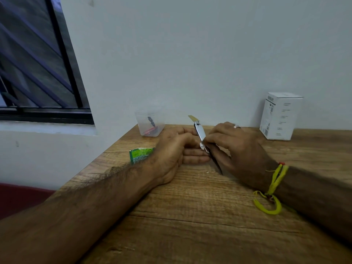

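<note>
Chrome nail clipper [200, 134] is pinched in the fingers of the right hand [240, 149], just above the counter [190, 216] and right at the fingertips of the left hand [175, 149], which lies relaxed and holds nothing. Guessing it's mid-trim, but I can't tell which nails are done.

Wooden table [190, 216] bears a clear tub [150, 125], green sachet [140, 155], white box [280, 117] and the left hand [174, 152]
</note>
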A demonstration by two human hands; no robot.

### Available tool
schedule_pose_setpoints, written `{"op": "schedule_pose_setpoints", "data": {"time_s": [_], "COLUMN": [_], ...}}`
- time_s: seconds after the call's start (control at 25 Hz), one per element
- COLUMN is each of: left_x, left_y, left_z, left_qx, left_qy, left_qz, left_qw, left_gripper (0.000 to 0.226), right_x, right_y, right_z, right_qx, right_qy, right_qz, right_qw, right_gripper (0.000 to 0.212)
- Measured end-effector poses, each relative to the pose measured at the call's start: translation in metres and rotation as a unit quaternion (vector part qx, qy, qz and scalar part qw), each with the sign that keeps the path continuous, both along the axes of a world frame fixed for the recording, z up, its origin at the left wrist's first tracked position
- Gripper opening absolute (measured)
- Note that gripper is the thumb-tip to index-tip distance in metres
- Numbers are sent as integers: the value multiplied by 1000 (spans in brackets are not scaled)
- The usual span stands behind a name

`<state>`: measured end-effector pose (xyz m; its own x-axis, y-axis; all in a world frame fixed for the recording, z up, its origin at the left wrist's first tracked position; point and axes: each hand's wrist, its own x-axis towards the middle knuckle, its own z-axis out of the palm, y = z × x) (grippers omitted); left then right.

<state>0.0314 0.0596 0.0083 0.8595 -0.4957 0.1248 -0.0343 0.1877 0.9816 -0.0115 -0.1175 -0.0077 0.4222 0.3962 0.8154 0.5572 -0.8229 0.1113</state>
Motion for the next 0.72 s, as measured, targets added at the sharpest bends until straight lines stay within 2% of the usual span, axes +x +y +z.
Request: {"op": "schedule_pose_setpoints", "data": {"time_s": [0.08,0.28,0.72], "left_x": [-2,-4,-5], "left_y": [-1,-5,-5], "left_z": [0,-1,-2], "left_qx": [-8,1,-14], "left_qy": [11,-11,-28], "left_qz": [1,47,72], "left_qw": [1000,999,997], "left_gripper": [21,12,11], "right_x": [-1,-5,-6], "right_y": [-2,-5,0], "right_z": [0,2,2], "right_qx": [-14,-45,-81], "right_qy": [1,6,0], "right_qz": [-9,-14,-20], "right_qw": [1000,999,996], "right_gripper": [14,10,12]}}
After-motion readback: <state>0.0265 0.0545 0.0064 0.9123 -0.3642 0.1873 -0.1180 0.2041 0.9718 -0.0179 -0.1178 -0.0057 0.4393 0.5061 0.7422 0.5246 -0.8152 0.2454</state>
